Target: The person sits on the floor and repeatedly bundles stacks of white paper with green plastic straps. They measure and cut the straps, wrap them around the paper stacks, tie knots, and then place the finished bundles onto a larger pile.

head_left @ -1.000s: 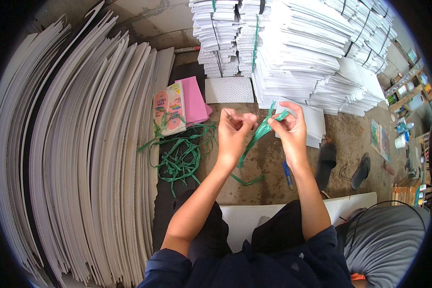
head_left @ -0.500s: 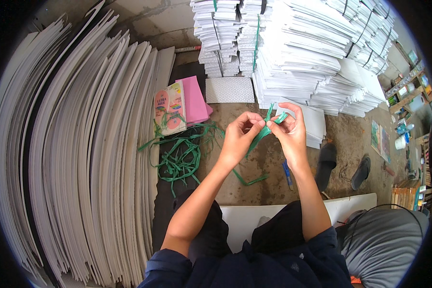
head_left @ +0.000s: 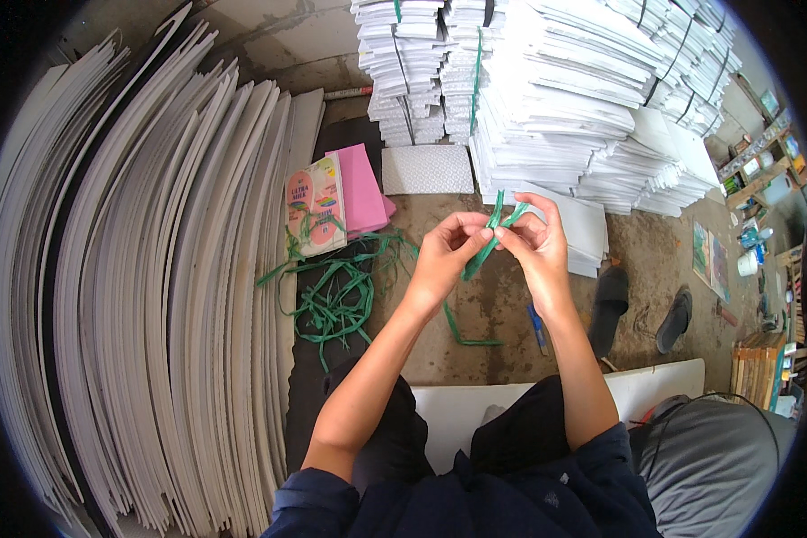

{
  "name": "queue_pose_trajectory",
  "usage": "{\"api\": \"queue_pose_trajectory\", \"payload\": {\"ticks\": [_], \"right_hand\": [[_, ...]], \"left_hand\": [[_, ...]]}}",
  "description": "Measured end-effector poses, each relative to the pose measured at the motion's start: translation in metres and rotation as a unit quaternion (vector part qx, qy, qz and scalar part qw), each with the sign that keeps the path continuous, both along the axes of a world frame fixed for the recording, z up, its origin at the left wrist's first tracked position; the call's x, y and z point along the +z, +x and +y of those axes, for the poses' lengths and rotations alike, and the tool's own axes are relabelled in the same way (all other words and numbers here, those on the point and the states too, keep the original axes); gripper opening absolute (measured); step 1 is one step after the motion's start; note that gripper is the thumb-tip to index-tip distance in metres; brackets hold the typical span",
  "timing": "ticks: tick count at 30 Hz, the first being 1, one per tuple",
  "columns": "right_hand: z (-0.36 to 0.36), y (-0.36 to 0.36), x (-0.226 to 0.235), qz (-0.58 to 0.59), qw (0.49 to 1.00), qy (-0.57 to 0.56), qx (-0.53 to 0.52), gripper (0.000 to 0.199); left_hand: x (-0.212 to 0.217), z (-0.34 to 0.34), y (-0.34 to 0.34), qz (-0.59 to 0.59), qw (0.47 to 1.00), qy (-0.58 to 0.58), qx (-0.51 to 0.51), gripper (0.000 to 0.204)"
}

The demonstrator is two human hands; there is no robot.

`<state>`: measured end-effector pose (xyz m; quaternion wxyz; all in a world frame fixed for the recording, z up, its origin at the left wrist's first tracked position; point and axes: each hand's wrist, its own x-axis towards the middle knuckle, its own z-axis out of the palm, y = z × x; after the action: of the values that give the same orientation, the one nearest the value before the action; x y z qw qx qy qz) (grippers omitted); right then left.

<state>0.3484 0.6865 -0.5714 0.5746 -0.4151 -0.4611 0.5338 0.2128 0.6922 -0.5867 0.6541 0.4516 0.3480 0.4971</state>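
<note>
Both hands meet in the middle of the view, fingertips pinched together on a strip of green plastic twine (head_left: 481, 258). My left hand (head_left: 446, 257) grips it between thumb and forefinger. Close beside it, my right hand (head_left: 538, 248) pinches the same strip, its forefinger arched up. Two short ends stand up above the fingers, and a folded length hangs below them. Further down, a thin loose piece of green twine (head_left: 462, 339) lies bent on the floor. A tangled heap of green twine (head_left: 334, 300) lies to the left of my hands.
Tall grey-white sheets (head_left: 166, 296) stand packed along the left. Stacks of white sheets (head_left: 556, 99) rise at the back. Pink sheets (head_left: 360, 193) and a printed carton (head_left: 316, 206) lie near the twine. A blue cutter (head_left: 537, 327) and dark slippers (head_left: 609, 309) lie right; someone's grey-clothed leg (head_left: 713, 462) is lower right.
Both hands have shifted very slightly left, still pinching the twine. The strip's ends stand more upright, and the loose piece on the floor shows a sharper bend.
</note>
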Motion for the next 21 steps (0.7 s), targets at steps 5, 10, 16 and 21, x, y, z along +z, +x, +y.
{"api": "queue_pose_trajectory", "payload": {"ticks": [5,10,16,21], "right_hand": [[0.009,0.011,-0.008,0.015,0.997,0.012,-0.073,0.044],[0.027,0.080,-0.017,0.082,0.962,0.017,-0.259,0.044],[0.033,0.149,-0.059,0.148,0.923,-0.057,-0.351,0.052],[0.026,0.122,-0.042,0.060,0.960,-0.048,-0.270,0.051]], "left_hand": [[-0.009,0.007,-0.012,-0.035,0.993,-0.054,0.103,0.013],[-0.012,0.035,-0.049,-0.257,0.916,-0.124,0.281,0.010],[-0.044,0.061,-0.068,0.016,0.945,0.020,0.325,0.009],[-0.082,0.046,-0.049,0.619,0.743,0.141,0.213,0.033]]}}
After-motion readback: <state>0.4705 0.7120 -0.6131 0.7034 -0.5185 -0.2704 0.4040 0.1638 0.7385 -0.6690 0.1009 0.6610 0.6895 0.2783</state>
